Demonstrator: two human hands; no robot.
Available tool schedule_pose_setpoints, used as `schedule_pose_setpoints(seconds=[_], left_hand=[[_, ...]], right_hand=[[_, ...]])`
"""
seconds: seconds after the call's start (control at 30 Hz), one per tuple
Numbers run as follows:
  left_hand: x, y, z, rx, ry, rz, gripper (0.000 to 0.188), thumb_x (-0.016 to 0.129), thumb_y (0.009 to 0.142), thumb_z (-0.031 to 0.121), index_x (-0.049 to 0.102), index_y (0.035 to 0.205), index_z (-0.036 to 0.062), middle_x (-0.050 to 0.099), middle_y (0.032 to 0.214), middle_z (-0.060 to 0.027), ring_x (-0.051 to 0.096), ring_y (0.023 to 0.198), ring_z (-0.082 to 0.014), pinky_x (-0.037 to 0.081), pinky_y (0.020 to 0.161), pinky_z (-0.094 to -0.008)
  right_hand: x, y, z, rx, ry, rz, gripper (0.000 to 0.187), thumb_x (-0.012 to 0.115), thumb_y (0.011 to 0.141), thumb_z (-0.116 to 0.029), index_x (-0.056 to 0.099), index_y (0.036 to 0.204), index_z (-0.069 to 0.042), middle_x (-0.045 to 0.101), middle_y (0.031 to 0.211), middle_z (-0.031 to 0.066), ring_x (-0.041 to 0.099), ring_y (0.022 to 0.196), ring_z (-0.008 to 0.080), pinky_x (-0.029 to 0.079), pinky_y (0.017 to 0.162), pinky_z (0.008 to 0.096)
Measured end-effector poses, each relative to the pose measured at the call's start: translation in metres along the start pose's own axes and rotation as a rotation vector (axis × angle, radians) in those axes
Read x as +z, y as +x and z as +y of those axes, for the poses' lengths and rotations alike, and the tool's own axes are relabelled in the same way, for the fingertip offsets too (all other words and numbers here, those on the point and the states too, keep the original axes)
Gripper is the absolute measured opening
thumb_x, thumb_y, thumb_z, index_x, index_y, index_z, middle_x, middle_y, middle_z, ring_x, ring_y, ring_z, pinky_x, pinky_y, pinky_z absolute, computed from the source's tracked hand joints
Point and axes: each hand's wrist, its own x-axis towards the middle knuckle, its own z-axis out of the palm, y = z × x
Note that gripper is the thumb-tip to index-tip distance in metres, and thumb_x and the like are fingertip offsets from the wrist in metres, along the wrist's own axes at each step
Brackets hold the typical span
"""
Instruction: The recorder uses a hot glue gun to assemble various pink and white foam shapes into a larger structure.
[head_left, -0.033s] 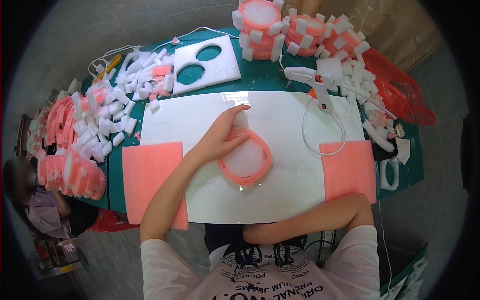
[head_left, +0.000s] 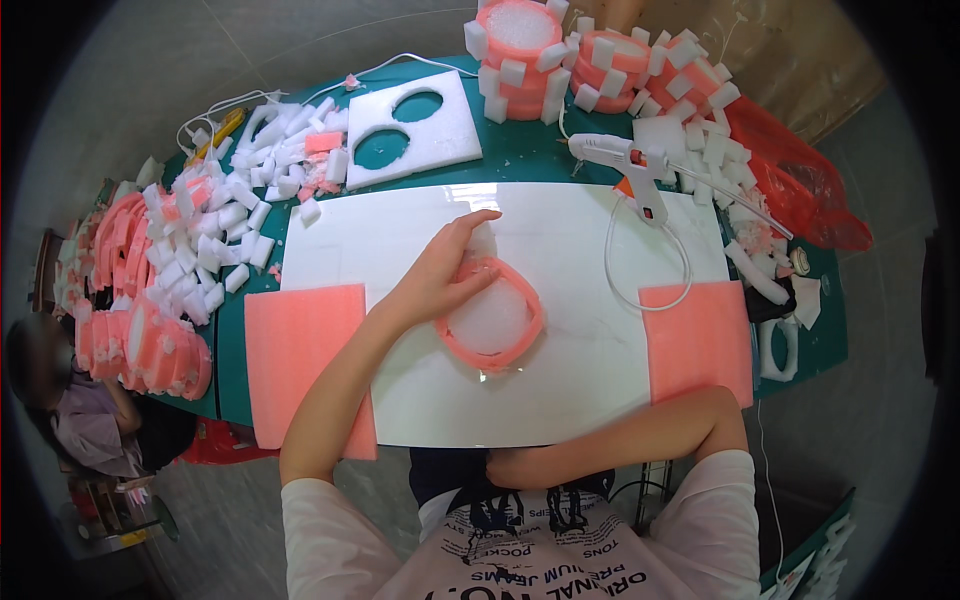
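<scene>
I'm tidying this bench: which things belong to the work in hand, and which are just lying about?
Seemingly in use:
- pink-rimmed foam piece under the left hand
- white board beneath it
- glue gun, unheld, perhaps

Probably lying about:
- foam offcuts
- white sheet with two round holes
- red plastic

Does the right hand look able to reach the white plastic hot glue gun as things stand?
Probably yes. The right hand sits low, short of the glossy white board, so it must come up and forward, but nothing appears to cover the glue gun; its looped white cable lies nearer.
</scene>
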Motion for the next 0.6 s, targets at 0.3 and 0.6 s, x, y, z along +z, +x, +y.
schedule_pose_setpoints(seconds=[0.3, 0.6], left_hand=[[0.000, 0.000, 0.001, 0.006, 0.000, 0.002, 0.059, 0.063, 0.083, 0.015, 0.036, 0.136, 0.0057, 0.045, 0.130, -0.0137, 0.052, 0.108, -0.0245, 0.041, 0.094, -0.0339], [0.000, 0.000, 0.000, -0.002, 0.001, 0.004, 0.060, 0.063, 0.083, 0.016, 0.036, 0.136, 0.0064, 0.047, 0.128, -0.0136, 0.053, 0.104, -0.0243, 0.042, 0.093, -0.0338]], right_hand=[[-0.001, 0.003, -0.003, -0.005, -0.041, -0.058, 0.012, 0.062, 0.068, -0.011, 0.072, 0.072, -0.005, 0.067, 0.071, 0.0092, 0.065, 0.070, 0.0263, 0.051, 0.062, 0.0453], [-0.015, -0.002, -0.001, -0.001, -0.084, -0.066, 0.012, 0.064, 0.065, -0.011, 0.072, 0.071, -0.005, 0.067, 0.069, 0.0091, 0.065, 0.069, 0.0265, 0.051, 0.061, 0.0456]])
